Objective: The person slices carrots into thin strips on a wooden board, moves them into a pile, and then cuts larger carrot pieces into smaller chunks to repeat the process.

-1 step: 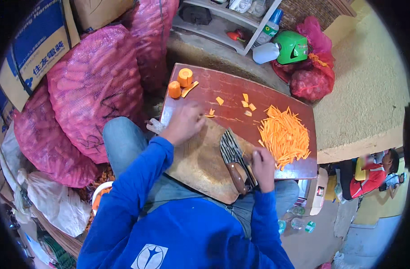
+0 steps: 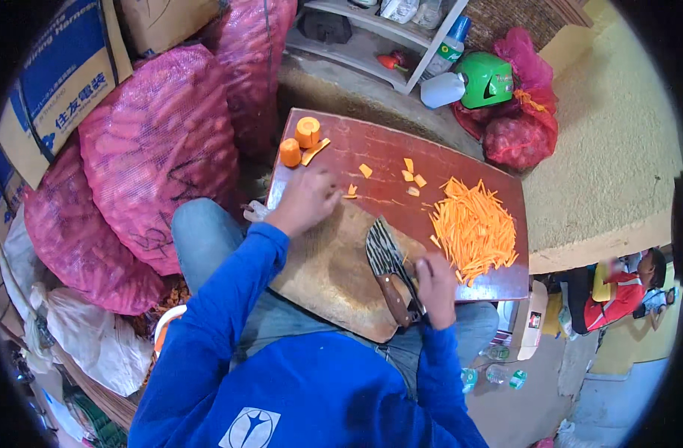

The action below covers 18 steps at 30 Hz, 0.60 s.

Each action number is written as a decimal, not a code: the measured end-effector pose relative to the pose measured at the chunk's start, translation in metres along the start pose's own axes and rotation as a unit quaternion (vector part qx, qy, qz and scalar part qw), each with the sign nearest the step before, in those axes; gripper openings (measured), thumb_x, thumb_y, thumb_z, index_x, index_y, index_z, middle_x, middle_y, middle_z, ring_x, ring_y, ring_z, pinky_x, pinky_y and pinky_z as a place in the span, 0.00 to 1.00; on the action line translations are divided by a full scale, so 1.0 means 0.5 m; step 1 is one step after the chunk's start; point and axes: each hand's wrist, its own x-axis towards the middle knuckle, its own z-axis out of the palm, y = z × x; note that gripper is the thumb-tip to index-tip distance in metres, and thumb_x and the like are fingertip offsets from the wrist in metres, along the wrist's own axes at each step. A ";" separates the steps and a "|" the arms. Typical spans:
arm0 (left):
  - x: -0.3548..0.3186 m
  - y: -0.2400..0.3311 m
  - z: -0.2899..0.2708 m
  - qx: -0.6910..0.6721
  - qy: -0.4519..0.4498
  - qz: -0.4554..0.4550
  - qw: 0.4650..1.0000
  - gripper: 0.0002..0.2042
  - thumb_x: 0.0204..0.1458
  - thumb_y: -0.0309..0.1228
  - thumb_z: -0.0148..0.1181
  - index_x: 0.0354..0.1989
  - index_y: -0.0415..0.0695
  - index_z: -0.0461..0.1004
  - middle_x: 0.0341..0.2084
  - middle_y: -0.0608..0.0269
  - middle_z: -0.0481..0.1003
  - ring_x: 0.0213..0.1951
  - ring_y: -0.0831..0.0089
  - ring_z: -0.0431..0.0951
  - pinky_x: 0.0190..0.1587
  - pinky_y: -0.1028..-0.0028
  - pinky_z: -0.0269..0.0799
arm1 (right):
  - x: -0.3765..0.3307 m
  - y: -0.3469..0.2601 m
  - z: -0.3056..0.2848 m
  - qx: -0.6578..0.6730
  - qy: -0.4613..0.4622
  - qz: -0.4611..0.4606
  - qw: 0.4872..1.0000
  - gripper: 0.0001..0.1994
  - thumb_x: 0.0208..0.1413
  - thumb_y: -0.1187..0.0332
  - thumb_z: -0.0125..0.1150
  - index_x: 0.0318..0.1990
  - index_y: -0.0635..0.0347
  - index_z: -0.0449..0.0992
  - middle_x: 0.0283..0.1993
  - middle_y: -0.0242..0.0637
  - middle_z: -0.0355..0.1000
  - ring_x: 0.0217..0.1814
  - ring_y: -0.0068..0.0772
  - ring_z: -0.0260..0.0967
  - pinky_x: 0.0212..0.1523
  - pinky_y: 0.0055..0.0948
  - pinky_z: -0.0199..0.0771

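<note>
Your right hand [image 2: 436, 287] is closed around the brown wooden handle of a broad dark-bladed cleaver [image 2: 387, 261], blade lying flat on the worn round wooden chopping block [image 2: 326, 272], tip pointing away from you. Your left hand [image 2: 309, 198] rests palm-down, fingers loosely curled, at the block's far edge on the long reddish-brown wooden board [image 2: 371, 145]; cannot tell if it pinches anything. Just past its fingertips sits a small orange carrot scrap [image 2: 352, 190]. The heap of thin orange carrot strips [image 2: 472, 228] lies right of the blade, near your right hand. Two stubby carrot chunks [image 2: 299, 140] stand at the board's far-left corner.
</note>
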 end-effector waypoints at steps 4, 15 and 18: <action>0.083 -0.049 0.022 0.106 -0.043 0.006 0.993 0.10 0.57 0.33 0.69 0.41 0.40 0.82 0.46 0.44 0.77 0.43 0.43 0.83 0.47 0.49 0.79 | -0.042 -0.083 0.004 -0.068 -0.081 -0.074 0.992 0.15 0.62 0.65 0.71 0.51 0.65 0.81 0.43 0.50 0.79 0.47 0.56 0.75 0.49 0.51 0.73; 0.171 -0.121 0.111 0.262 -0.109 -0.045 0.958 0.10 0.57 0.26 0.60 0.44 0.36 0.78 0.45 0.36 0.78 0.40 0.41 0.86 0.44 0.46 0.83 | -0.069 -0.101 0.018 -0.113 -0.136 -0.055 0.983 0.29 0.57 0.62 0.75 0.63 0.65 0.74 0.54 0.50 0.75 0.54 0.56 0.72 0.56 0.50 0.72; 0.188 -0.134 0.117 0.262 -0.088 -0.016 0.961 0.10 0.55 0.24 0.62 0.45 0.36 0.78 0.46 0.36 0.79 0.42 0.40 0.86 0.46 0.49 0.84 | -0.072 -0.097 0.019 -0.117 -0.136 -0.055 0.982 0.30 0.57 0.62 0.75 0.64 0.64 0.73 0.53 0.49 0.75 0.53 0.55 0.72 0.54 0.49 0.72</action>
